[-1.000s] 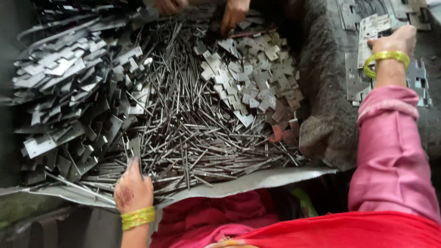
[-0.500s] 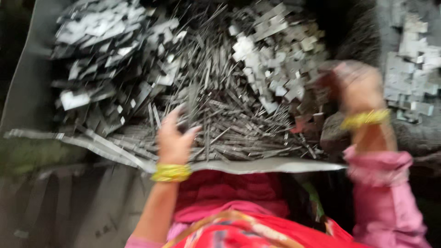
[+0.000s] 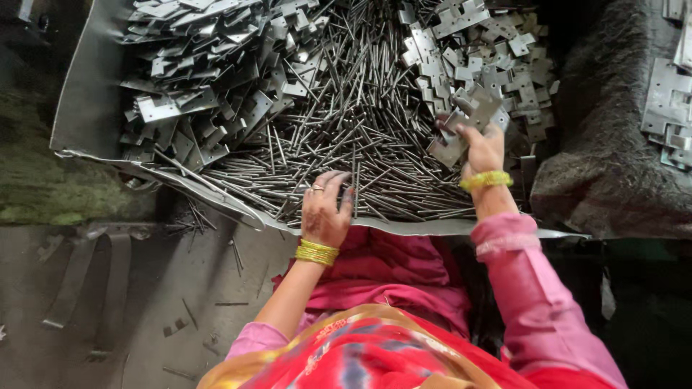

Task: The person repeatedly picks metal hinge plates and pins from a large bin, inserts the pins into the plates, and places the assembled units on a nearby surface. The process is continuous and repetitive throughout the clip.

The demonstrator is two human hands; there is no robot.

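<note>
My left hand (image 3: 326, 210), with yellow bangles at the wrist, rests fingers-down on a heap of thin steel pins (image 3: 339, 137) near the front edge of a metal sheet (image 3: 86, 108). My right hand (image 3: 481, 150), also with yellow bangles, grips a grey metal hinge plate (image 3: 461, 130) at the right side of the pin heap. Small hinge plates (image 3: 490, 65) lie piled just beyond that hand. A larger pile of long hinge plates (image 3: 209, 79) fills the left of the sheet.
A dark fibrous mat (image 3: 613, 144) lies to the right with more hinge plates (image 3: 670, 101) on it. Stray pins and metal strips (image 3: 79, 281) lie on the grey floor at lower left. Pink and red clothing (image 3: 404, 317) fills the bottom.
My right hand came in from the mat at the far right to the small plates and closed on one. My left hand moved up onto the pins.
</note>
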